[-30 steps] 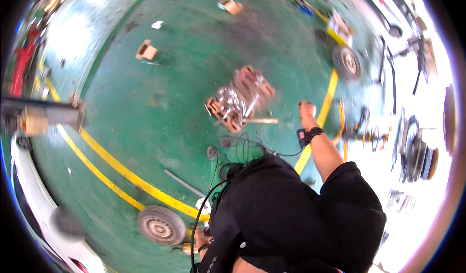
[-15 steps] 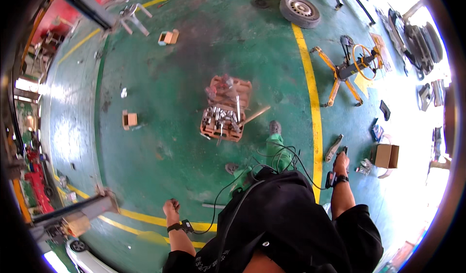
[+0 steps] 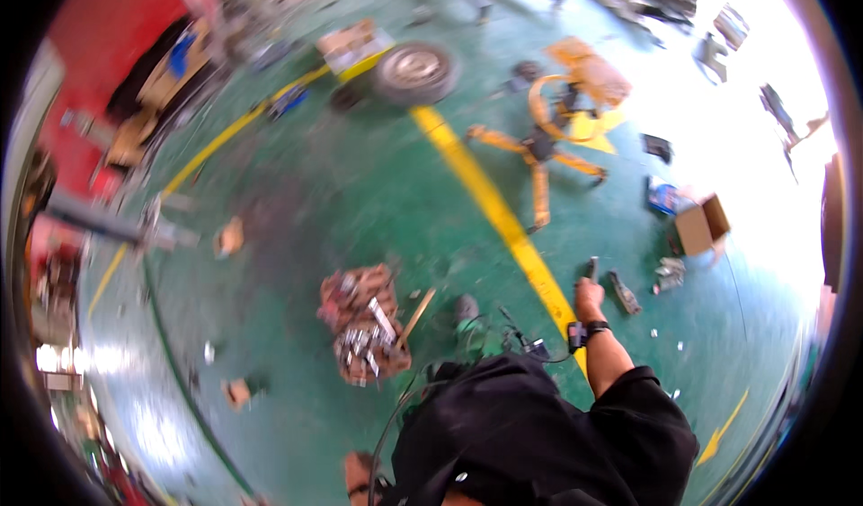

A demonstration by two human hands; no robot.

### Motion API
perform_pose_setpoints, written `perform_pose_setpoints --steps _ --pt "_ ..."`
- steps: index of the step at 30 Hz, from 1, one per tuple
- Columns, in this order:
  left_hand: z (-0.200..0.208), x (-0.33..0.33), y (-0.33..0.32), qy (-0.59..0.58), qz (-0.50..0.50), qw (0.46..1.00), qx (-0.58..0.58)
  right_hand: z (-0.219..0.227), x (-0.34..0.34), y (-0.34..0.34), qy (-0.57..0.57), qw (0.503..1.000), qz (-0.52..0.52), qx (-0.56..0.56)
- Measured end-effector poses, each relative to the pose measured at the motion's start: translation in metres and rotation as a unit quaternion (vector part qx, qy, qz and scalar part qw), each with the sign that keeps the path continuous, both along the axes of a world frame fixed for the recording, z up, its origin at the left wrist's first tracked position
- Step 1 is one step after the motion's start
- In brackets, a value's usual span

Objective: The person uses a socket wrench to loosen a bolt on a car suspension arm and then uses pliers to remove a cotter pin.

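Note:
My right hand (image 3: 589,301) is closed around a short dark object (image 3: 592,269) that pokes out past the fingers; blur hides its kind. Just right of that hand, a long greyish part (image 3: 625,293) lies on the green floor. My left hand (image 3: 358,472) hangs low at the bottom edge, its fingers smeared by motion. Ahead and to the left sits an opened orange-brown socket set case (image 3: 367,283). Shiny sockets (image 3: 360,351) fill its near half. A wooden handle (image 3: 418,315) leans out from its right side.
A yellow stand with a wheel-shaped ring (image 3: 539,142) spreads its legs at the right. Beyond are a tire on a rim (image 3: 416,70) and a yellow-edged box (image 3: 355,48). An open cardboard box (image 3: 701,226) stands right. Cables (image 3: 517,331) hang by my legs. A grey post (image 3: 94,218) rises left.
The view has swung to the right, so the case and stand appear further left. My right hand still grips the dark object. My left hand has dropped toward the lower edge.

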State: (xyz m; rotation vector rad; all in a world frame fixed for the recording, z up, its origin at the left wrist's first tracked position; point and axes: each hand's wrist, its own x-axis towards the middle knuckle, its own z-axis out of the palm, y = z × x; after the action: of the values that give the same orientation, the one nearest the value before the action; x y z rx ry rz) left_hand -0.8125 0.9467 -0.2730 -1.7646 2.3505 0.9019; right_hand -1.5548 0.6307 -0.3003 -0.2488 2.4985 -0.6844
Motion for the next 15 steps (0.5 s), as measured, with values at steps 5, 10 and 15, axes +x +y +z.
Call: perform_pose_setpoints --steps 5,10,15 --pt "0.013 -0.062 -0.171 0.163 0.472 0.829 0.253 0.011 -0.01 -0.089 -0.008 0.998 0.033 -0.049" --pt "0.017 -0.064 -0.273 0.181 0.519 0.797 0.251 0.048 0.013 -0.125 -0.149 0.981 -0.043 -0.118" --pt "0.011 -0.027 -0.318 0.186 0.532 0.79 0.241 0.021 -0.007 -0.136 -0.181 0.973 -0.102 -0.103"
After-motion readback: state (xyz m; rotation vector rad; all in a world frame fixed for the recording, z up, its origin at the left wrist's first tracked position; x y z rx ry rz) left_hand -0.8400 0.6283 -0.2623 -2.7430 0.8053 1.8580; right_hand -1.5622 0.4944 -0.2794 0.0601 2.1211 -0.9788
